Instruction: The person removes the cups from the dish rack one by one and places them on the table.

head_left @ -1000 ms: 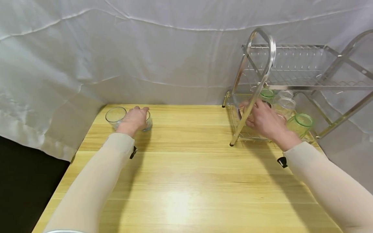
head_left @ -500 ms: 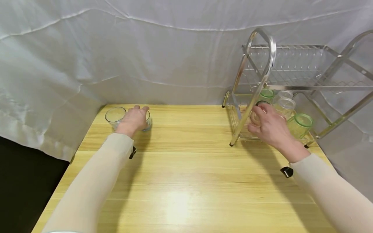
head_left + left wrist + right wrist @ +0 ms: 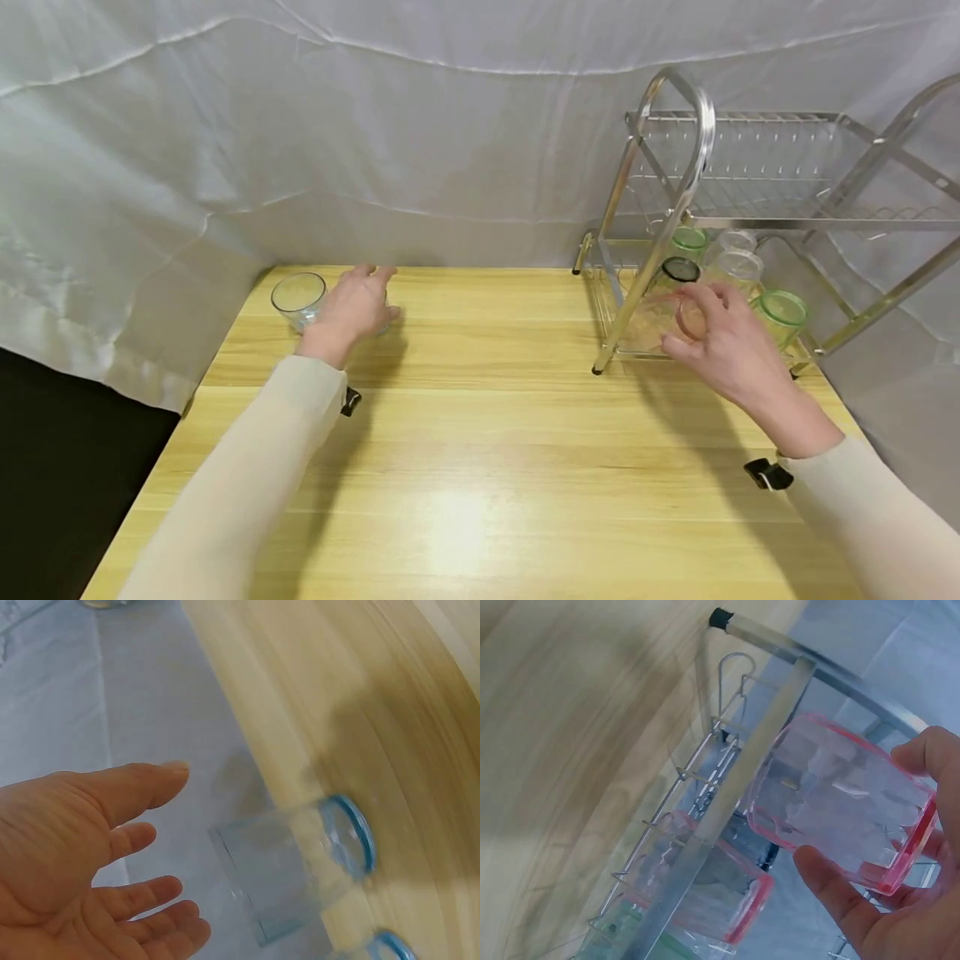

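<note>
My right hand holds a clear, pink-tinted glass at the rack's near left corner, thumb and fingers around its rim end. In the right wrist view the glass overlaps the rack's post. A second pink glass stands in the lower tier beyond. On the left, my left hand hovers with fingers spread over a clear glass with a bluish base. The left wrist view shows a gap between fingers and glass; the hand hides most of that glass from above. Another clear glass stands just left of it.
A two-tier metal dish rack stands at the back right. Its lower tier bears a dark-rimmed glass, green glasses and clear glasses. A pale curtain hangs along the wooden table's back edge.
My right hand has drawn the pink glass rightward and toward me, uncovering the dark-rimmed glass. My left hand has shifted slightly right and its fingers have spread.
</note>
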### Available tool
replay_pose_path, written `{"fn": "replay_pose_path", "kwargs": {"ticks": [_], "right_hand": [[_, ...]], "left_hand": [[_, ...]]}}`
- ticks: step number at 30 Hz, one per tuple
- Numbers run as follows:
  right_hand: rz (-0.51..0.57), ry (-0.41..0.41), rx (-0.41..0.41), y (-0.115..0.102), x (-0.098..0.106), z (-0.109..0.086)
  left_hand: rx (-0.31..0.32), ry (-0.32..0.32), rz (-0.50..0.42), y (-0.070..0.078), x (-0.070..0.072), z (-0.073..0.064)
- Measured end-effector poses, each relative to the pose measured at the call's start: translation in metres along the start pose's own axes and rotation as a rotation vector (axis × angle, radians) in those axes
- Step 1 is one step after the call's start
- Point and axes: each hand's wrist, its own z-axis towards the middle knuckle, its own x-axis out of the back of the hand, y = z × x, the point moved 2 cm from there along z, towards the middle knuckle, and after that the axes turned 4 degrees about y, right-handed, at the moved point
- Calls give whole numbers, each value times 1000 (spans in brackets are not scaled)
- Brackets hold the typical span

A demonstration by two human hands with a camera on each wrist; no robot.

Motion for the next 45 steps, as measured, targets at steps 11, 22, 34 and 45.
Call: {"fn": "replay_pose_path", "kwargs": {"ticks": [11,22,34,45], "right_hand": [[13,29,47,-12,13,-26],[71,-17,65,-36,-8,-45],[308,-22,30,-69,-48,-48],[543,-94,-134,-94,-87,-32]], "left_hand": [[-66,34,-144,28,-15,-15],[-102,27,-325,52,-33,-31],[-89,10,-501,60,-49,-43],[-128,-15,-673,65,-63,-47]]}}
